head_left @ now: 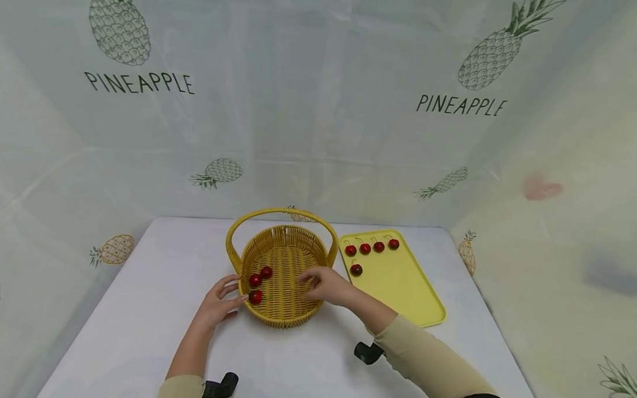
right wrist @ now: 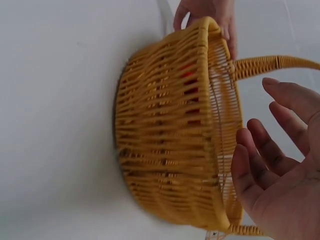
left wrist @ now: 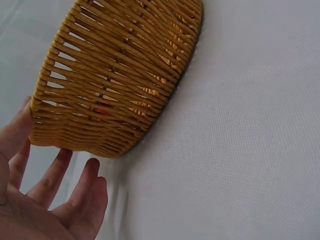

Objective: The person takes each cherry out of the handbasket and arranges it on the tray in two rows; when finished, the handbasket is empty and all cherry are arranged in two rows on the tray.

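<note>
A yellow wicker basket (head_left: 285, 321) with a tall arched handle stands on the table. Inside, toward its left wall, lie three dark red cherries (head_left: 255, 280). My left hand (head_left: 220, 304) holds the basket's left rim, thumb at the rim and other fingers by the outer wall; in the left wrist view some fingertips (left wrist: 91, 167) stand apart from the weave. Over the right part of the basket hovers my right hand (head_left: 328, 286), its fingers loosely bent. The right wrist view shows nothing between that hand's fingers (right wrist: 262, 145); red shows through the wicker.
To the right of the basket lies a yellow tray (head_left: 405, 290) with several stemmed cherries (head_left: 365, 248) near its far and left edges. A white cloth (head_left: 291, 368) covers the table. Behind it hangs a pineapple-printed sheet (head_left: 311, 117).
</note>
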Available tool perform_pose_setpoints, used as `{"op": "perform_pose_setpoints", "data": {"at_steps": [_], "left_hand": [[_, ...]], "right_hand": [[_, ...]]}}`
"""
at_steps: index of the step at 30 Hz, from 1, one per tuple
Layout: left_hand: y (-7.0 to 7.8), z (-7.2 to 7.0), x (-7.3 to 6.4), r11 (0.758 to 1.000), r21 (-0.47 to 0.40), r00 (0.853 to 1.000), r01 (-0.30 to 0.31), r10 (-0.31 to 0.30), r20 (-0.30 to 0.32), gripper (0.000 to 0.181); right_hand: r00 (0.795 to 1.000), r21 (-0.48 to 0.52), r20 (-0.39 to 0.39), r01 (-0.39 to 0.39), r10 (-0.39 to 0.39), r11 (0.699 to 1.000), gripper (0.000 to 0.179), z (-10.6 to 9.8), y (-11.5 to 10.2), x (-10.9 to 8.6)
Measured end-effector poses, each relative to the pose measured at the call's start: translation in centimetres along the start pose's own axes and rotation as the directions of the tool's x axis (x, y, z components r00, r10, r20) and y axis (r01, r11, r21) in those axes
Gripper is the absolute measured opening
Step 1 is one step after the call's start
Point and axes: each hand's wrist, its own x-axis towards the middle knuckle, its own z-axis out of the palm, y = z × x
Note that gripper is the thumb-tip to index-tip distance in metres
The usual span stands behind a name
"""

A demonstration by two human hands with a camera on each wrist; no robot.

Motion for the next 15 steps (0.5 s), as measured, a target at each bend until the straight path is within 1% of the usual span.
{"op": "perform_pose_setpoints", "data": {"at_steps": [5,9,15], "left_hand": [[0.0,0.0,0.1,1.0,0.008,1.0,0.0,0.0,-0.004,0.06],[-0.1,0.0,0.2,1.0,0.007,1.0,0.003,-0.002,-0.009,0.06],[0.0,0.0,0.2,1.0,0.007,1.0,0.009,-0.009,-0.02,0.06]], "right_hand": [[0.998,0.0,0.068,0.012,-0.012,1.0,0.031,1.0,-0.6,1.3],[0.993,0.005,0.119,0.001,-0.002,1.0,0.032,1.6,-1.2,2.2],[0.977,-0.001,0.213,-0.008,0.008,1.0,0.036,2.2,-1.9,3.4]]}}
